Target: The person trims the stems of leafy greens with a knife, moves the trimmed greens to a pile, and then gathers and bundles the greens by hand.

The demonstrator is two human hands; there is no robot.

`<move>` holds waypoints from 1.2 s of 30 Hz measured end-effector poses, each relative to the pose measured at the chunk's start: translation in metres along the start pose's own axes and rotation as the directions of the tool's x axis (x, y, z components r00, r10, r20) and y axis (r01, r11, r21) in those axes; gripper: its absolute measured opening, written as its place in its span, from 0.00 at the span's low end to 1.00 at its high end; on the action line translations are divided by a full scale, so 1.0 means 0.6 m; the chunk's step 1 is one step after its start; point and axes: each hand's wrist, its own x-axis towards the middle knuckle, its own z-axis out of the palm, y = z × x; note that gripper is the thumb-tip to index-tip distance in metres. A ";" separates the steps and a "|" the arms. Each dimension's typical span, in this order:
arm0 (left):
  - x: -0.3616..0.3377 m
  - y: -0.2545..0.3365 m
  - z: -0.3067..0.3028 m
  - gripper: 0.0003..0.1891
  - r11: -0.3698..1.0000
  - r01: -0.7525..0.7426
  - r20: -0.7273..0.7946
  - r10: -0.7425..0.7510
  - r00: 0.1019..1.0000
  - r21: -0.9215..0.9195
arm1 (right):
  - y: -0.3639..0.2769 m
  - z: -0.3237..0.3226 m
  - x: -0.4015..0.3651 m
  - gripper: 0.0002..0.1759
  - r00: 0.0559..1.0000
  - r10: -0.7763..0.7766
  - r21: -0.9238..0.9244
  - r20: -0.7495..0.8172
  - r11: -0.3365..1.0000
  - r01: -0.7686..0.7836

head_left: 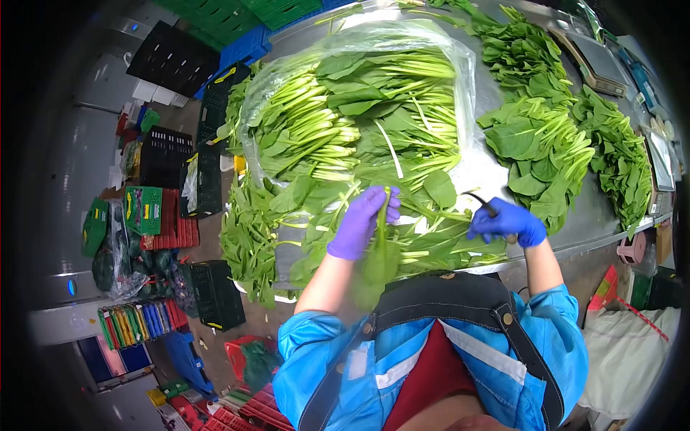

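Observation:
My left hand (361,221), in a purple-blue glove, is closed on the stem of a leafy green (381,262), whose blade hangs down and is partly blurred. In my right hand (510,221), gloved in blue, is a small knife with a thin, dark curved blade (476,199); the handle is mostly hidden by the fingers. Loose leaves and stalks (438,248) lie beneath and between both hands. Beyond them, a clear plastic bag (466,79) is spread open around stacked greens with pale stems (305,122).
More bunches of greens (543,144) lie along the right of the metal table (496,90). Scales (593,61) stand at its right edge. Black crates (215,294) and green crates (144,210) are on the left. A white sack (625,359) sits at lower right.

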 end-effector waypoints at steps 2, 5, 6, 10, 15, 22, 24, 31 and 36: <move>0.004 0.008 -0.001 0.15 0.999 0.001 0.019 -0.002 1.000 0.037 | 0.036 -0.062 0.009 0.11 0.971 -0.197 0.344 0.139 0.929 0.139; 0.017 0.007 0.004 0.17 0.901 -0.076 0.027 0.071 0.997 0.428 | 0.023 -0.087 0.051 0.13 0.940 -0.329 0.290 0.092 0.912 0.291; 0.034 -0.007 -0.005 0.17 0.899 -0.079 0.024 0.076 0.997 0.430 | -0.046 -0.060 0.051 0.16 0.987 -0.065 0.028 -0.145 0.997 0.070; 0.134 -0.059 0.001 0.18 0.325 -0.352 0.234 0.349 0.907 0.878 | 0.028 -0.035 0.175 0.16 0.747 -0.104 -0.014 -0.656 0.992 0.125; 0.272 -0.133 0.048 0.13 -0.126 -0.388 0.407 0.354 0.842 0.913 | 0.128 -0.044 0.192 0.14 0.657 0.103 0.366 -0.747 0.888 0.277; 0.308 -0.129 0.062 0.18 -0.026 -0.317 0.318 0.088 0.944 0.948 | 0.112 -0.031 0.115 0.17 0.665 0.083 0.284 -0.742 0.938 0.200; 0.283 -0.096 0.042 0.23 0.302 -0.416 0.427 0.030 0.904 0.858 | 0.111 -0.021 0.107 0.17 0.667 0.044 0.226 -0.744 0.956 0.189; 0.105 0.026 0.009 0.23 0.529 -0.486 0.502 0.125 0.856 0.696 | -0.004 0.042 0.069 0.17 0.724 -0.372 -0.317 -0.581 0.922 0.220; 0.011 0.022 0.048 0.20 0.323 -0.577 0.539 0.207 0.816 0.750 | -0.045 0.082 0.062 0.22 0.591 -0.680 -0.642 -0.435 0.694 0.326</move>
